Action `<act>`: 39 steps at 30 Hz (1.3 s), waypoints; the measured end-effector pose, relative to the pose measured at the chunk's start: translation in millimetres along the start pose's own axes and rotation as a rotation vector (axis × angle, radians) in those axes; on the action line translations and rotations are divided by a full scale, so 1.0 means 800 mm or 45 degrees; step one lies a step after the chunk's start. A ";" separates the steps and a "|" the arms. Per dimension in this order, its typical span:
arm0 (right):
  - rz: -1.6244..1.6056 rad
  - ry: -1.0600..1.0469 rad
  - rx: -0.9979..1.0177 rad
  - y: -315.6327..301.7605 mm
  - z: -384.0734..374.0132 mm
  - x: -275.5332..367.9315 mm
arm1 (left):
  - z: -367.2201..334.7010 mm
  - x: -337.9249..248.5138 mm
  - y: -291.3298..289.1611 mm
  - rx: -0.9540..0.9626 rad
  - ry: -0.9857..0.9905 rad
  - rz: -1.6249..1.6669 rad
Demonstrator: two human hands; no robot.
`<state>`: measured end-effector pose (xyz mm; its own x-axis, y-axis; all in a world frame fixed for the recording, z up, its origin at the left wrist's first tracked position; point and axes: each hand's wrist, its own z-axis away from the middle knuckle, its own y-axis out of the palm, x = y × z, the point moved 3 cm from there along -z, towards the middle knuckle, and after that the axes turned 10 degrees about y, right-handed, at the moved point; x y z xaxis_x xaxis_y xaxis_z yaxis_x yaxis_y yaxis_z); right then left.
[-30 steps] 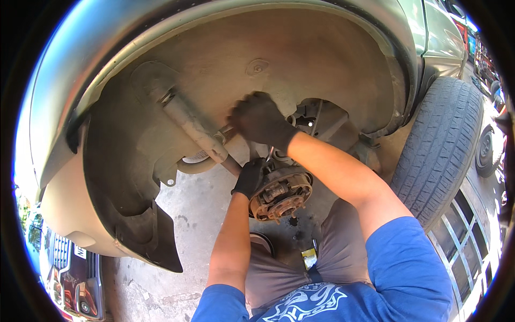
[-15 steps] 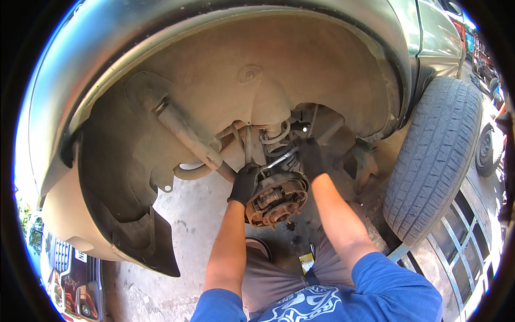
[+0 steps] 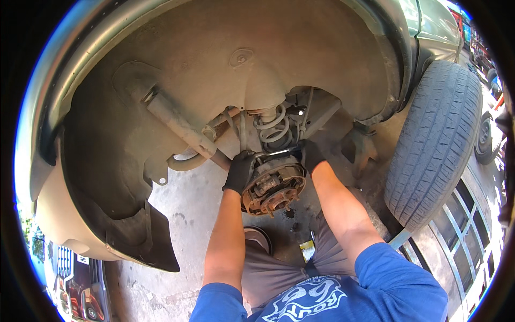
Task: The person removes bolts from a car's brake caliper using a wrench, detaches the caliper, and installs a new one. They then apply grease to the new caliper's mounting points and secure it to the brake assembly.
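Note:
Both of my hands wear black gloves and meet behind the rusty brake assembly (image 3: pixel 274 189) in the wheel well. A slim silver wrench (image 3: pixel 279 152) lies nearly level between them, just above the assembly's upper edge. My right hand (image 3: pixel 313 154) is closed round its right end. At the other end, my left hand (image 3: pixel 238 170) curls over the wrench's head, its fingertips hidden. A coil spring (image 3: pixel 274 129) rises directly behind the wrench. The wheel studs point toward me.
A thick shock absorber (image 3: pixel 182 123) slants down from the upper left. The plastic wheel-arch liner (image 3: pixel 188 70) curves overhead, its torn flap (image 3: pixel 142 236) hanging at left. A tyre (image 3: pixel 437 145) stands at right beside a metal grating (image 3: pixel 461 236).
The right hand has come down, swinging the wrench from a steep slant to nearly level. My left hand stays at the same end. The whole view has shifted slightly.

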<state>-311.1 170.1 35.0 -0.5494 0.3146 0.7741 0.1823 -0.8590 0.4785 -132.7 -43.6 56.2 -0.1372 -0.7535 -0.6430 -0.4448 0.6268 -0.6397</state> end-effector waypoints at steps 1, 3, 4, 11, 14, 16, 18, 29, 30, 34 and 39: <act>-0.176 -0.190 0.009 0.004 0.003 0.001 | -0.001 0.002 -0.001 -0.016 -0.182 0.200; -0.329 -0.520 0.088 0.050 0.040 0.012 | 0.000 -0.008 -0.005 0.017 -0.026 0.044; -0.008 -0.543 0.136 0.082 0.063 0.029 | 0.001 -0.016 -0.007 0.028 0.146 -0.172; 1.187 -1.624 0.139 0.191 0.160 0.043 | 0.006 -0.024 -0.004 -0.016 0.195 0.090; 0.304 -0.633 0.085 0.073 0.049 0.024 | 0.000 -0.015 -0.001 0.001 -0.231 0.591; -0.113 -0.034 0.056 0.025 0.005 -0.014 | 0.001 -0.016 0.000 0.028 -0.315 0.630; -0.179 0.089 -0.005 0.005 0.000 -0.024 | -0.001 -0.021 0.001 0.043 -0.363 0.693; 1.988 -0.542 1.003 0.121 0.050 0.021 | 0.001 -0.049 -0.001 -0.007 -0.351 0.549; 2.040 -0.510 0.948 0.119 0.041 0.015 | 0.001 -0.055 -0.006 -0.088 -0.286 0.313; 2.059 -0.654 1.041 0.119 0.035 0.014 | 0.004 -0.068 -0.015 -0.031 -0.284 -0.406; 2.399 -0.994 0.914 0.160 0.087 0.031 | -0.022 -0.041 -0.010 0.427 -0.584 -0.447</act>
<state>-244.5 96.0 144.1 0.9217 -0.2794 0.2690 0.2602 -0.0688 -0.9631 -139.9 -27.7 89.6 0.3887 -0.8099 -0.4393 -0.0851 0.4432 -0.8924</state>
